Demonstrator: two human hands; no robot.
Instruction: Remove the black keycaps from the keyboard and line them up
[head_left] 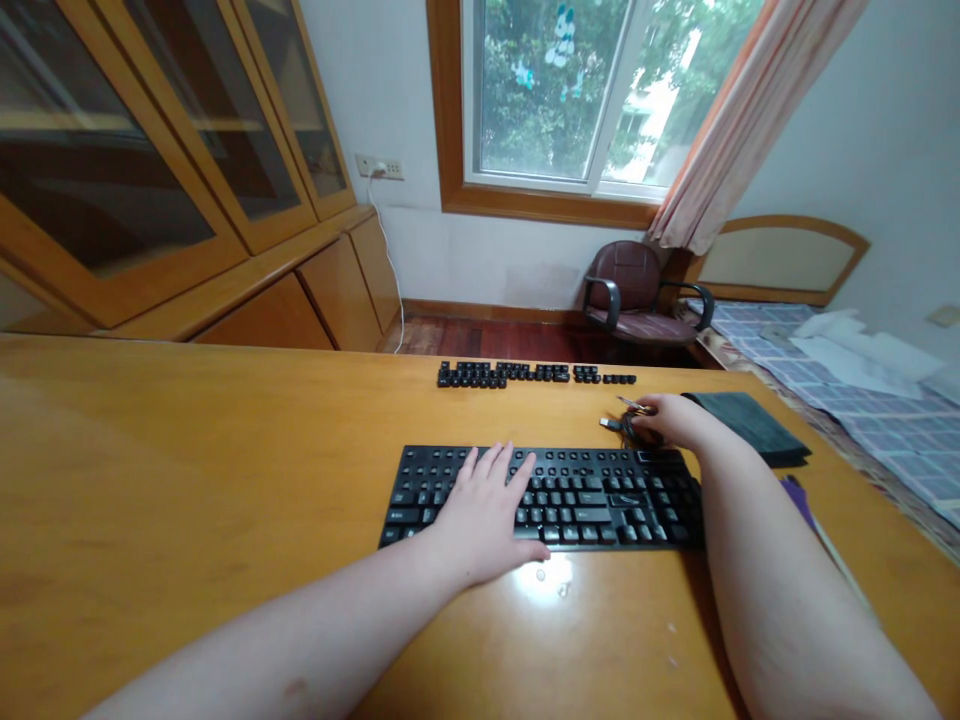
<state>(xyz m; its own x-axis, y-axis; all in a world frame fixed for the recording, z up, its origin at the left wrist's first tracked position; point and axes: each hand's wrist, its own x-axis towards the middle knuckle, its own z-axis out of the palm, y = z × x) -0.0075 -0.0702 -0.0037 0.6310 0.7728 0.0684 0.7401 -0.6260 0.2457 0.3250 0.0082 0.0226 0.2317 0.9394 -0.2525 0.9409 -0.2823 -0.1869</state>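
Observation:
A black keyboard [592, 495] lies on the wooden desk [187, 480] in front of me. My left hand [484, 515] rests flat on its left half, fingers stretched out and close together. My right hand [671, 418] reaches past the keyboard's far right corner and is closed around the bundled black cable [626, 428], whose USB plug pokes out to the left. A row of loose black keycaps [536, 374] is lined up near the desk's far edge.
A dark folded cloth [750, 425] lies on the desk right of my right hand. Behind the desk stand a brown armchair [637, 295], a bed [862, 400] at right and wooden cabinets [187, 180] at left. A purple item [801, 500] sits by my right forearm.

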